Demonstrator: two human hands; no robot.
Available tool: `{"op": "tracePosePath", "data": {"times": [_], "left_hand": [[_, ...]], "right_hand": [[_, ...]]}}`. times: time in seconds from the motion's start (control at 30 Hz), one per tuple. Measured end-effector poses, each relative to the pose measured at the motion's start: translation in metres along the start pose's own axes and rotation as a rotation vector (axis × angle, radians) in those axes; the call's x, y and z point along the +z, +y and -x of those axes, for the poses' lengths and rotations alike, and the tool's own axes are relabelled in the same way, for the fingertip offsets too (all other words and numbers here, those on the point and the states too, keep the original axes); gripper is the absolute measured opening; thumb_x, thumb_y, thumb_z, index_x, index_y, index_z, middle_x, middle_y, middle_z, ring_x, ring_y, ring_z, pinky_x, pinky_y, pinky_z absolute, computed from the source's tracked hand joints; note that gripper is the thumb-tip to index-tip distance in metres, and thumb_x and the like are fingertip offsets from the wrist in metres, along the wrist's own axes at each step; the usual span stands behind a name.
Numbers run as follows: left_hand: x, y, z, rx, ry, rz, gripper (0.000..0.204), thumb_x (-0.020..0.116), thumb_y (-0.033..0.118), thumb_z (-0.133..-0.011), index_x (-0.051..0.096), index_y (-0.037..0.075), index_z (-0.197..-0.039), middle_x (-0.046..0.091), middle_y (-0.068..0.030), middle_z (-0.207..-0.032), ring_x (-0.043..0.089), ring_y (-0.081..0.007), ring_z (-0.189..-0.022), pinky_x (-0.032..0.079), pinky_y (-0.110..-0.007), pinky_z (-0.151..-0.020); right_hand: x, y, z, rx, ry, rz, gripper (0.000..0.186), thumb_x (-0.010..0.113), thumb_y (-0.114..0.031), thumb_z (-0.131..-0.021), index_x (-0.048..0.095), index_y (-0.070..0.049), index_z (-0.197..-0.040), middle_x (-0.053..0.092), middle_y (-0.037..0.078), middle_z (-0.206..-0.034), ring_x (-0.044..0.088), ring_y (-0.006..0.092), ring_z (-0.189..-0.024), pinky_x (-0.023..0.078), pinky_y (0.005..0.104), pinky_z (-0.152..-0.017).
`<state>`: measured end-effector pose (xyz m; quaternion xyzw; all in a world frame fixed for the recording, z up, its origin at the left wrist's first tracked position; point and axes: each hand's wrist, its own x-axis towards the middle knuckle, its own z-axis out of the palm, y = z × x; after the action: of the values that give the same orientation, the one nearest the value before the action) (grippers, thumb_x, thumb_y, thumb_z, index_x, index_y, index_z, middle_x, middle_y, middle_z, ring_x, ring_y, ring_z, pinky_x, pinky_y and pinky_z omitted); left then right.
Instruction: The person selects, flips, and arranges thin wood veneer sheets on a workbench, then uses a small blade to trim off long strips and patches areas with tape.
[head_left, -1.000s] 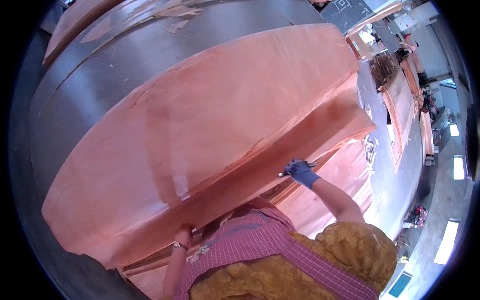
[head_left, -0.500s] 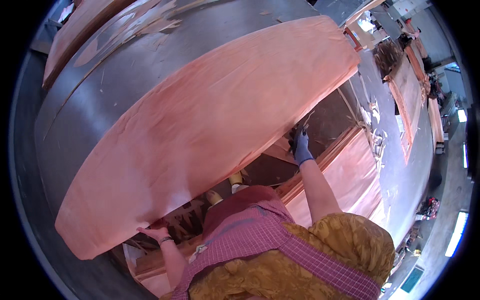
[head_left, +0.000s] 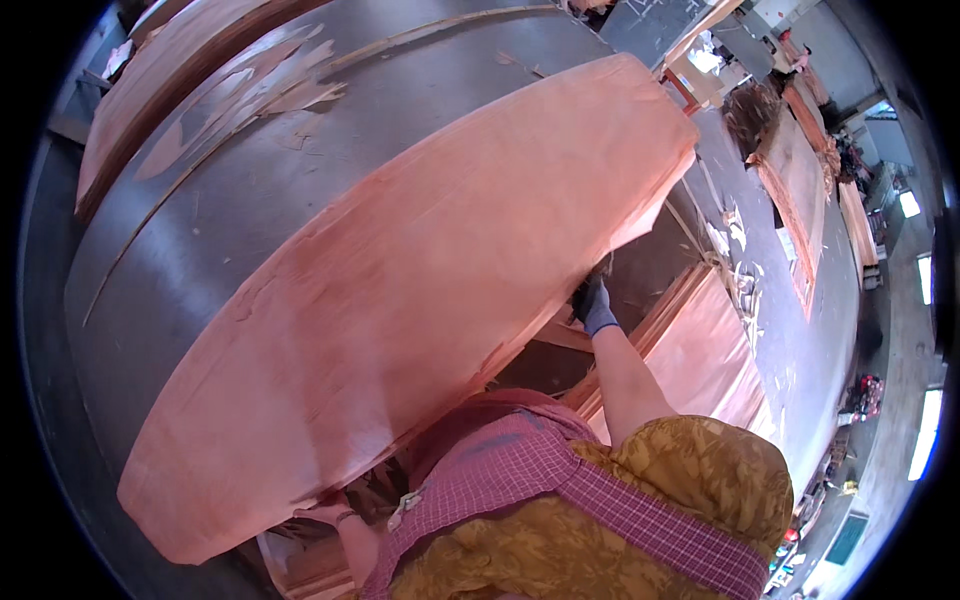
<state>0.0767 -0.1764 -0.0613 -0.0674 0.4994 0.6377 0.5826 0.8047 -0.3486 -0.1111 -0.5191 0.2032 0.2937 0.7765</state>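
A long pinkish wood veneer sheet (head_left: 430, 290) spans the view in front of me, slanting from lower left to upper right. At its near edge on the left, my bare left hand (head_left: 322, 513) holds the rim; some fingers are hidden. My right hand (head_left: 592, 303), in a grey-blue glove with dark fingers, grips the same near edge farther right. The sheet covers part of its fingertips. Along the near edge the sheet is a little ragged.
Beyond the sheet lies a smooth grey surface (head_left: 420, 105) with thin veneer strips (head_left: 205, 150) and scraps. A thick veneer stack (head_left: 160, 110) stands far left. Another stack (head_left: 700, 340) is beside my right forearm. More veneer (head_left: 795, 190) lies at the right, with litter between.
The sheet has shifted toward me, covering the feet seen earlier. My left hand has come nearer with its edge. My right hand has moved slightly nearer and closed against the edge.
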Motion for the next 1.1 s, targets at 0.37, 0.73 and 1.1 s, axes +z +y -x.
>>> {"op": "tracePosePath", "data": {"times": [0.37, 0.73, 1.1], "left_hand": [[-0.006, 0.090, 0.029, 0.113, -0.052, -0.341, 0.091, 0.059, 0.072, -0.079, 0.041, 0.010, -0.142, 0.047, -0.0138, -0.139, 0.047, -0.0324, -0.126, 0.044, -0.050, -0.102], [0.040, 0.130, 0.061, -0.057, -0.202, -0.351, 0.066, 0.055, 0.052, -0.091, 0.044, 0.008, -0.139, 0.051, -0.0139, -0.134, 0.052, -0.0313, -0.120, 0.046, -0.048, -0.099], [0.133, 0.179, 0.033, 0.240, 0.095, -0.516, 0.054, 0.072, 0.045, -0.083, 0.059, 0.009, -0.120, 0.063, -0.0059, -0.117, 0.062, -0.0189, -0.101, 0.055, -0.032, -0.077]], "right_hand": [[0.076, -0.060, 0.098, -0.113, 0.226, 0.535, 0.064, 0.080, -0.056, -0.071, 0.061, -0.006, -0.106, 0.061, 0.005, -0.081, 0.059, 0.0169, -0.058, 0.049, 0.0308, -0.049], [0.109, -0.073, 0.087, -0.185, 0.109, 0.263, 0.056, 0.085, -0.021, -0.073, 0.053, -0.008, -0.117, 0.063, 0.008, -0.090, 0.065, 0.0262, -0.073, 0.060, 0.0414, -0.062], [0.228, -0.119, 0.112, -0.508, 0.027, 0.052, 0.069, 0.081, -0.010, -0.070, 0.049, -0.001, -0.131, 0.062, 0.011, -0.111, 0.060, 0.0255, -0.093, 0.052, 0.0375, -0.078]]}}
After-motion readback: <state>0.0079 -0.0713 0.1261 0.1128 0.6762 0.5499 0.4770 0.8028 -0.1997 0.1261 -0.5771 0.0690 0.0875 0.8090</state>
